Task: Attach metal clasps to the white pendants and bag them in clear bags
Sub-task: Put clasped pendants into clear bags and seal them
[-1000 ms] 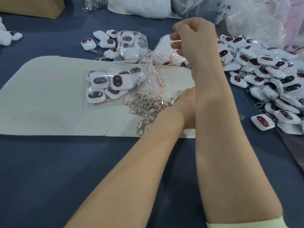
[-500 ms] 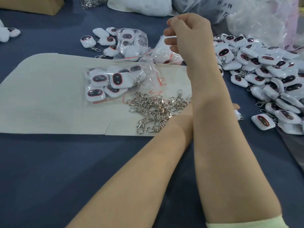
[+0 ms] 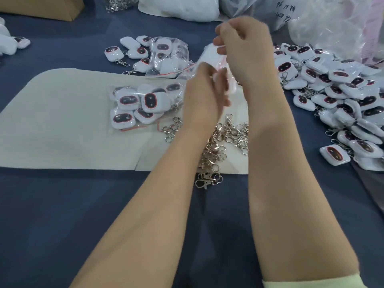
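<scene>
Fingers (image 3: 223, 32) of the right hand (image 3: 247, 46), above the beige mat (image 3: 62, 121), pinch the clear bag (image 3: 207, 55) at its mouth; the left hand (image 3: 204, 98), blurred, grips a white pendant (image 3: 231, 88) just beneath. Recommend spreading the mouth and confirming the clasp, unseen here, before insertion.

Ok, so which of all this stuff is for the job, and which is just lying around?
For the job: the clear bag pinched by the right hand; the left hand, blurred, beside it; the metal clasps; the white pendants; the filled bag on the mat.
Lying about: the cardboard box; the white sack; the crumpled plastic.
</scene>
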